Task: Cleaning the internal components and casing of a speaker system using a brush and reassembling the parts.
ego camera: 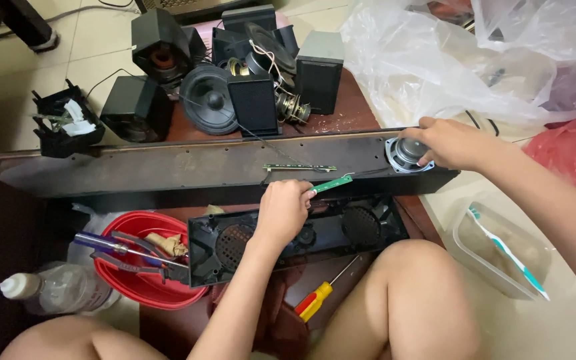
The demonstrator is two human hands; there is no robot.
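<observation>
A clear plastic bag [435, 60] was seen at the upper right, a red bag [571, 157] below it. One clear tub [495, 250] held one toothbrush [511, 257]. One green board [331, 185] was pinched in the closed fingers of the left hand [283, 212], above the black grille [295, 237]. One round speaker [406, 154] on the long panel [188, 167] was gripped by the curled fingers of the right hand [451, 142].

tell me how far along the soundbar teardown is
Done: the grille cover is off, and loose speakers are piled behind. In hand: the left hand holds a green circuit board; the right hand grips the round speaker on the long housing. Left: that speaker, a thin board strip.
</observation>
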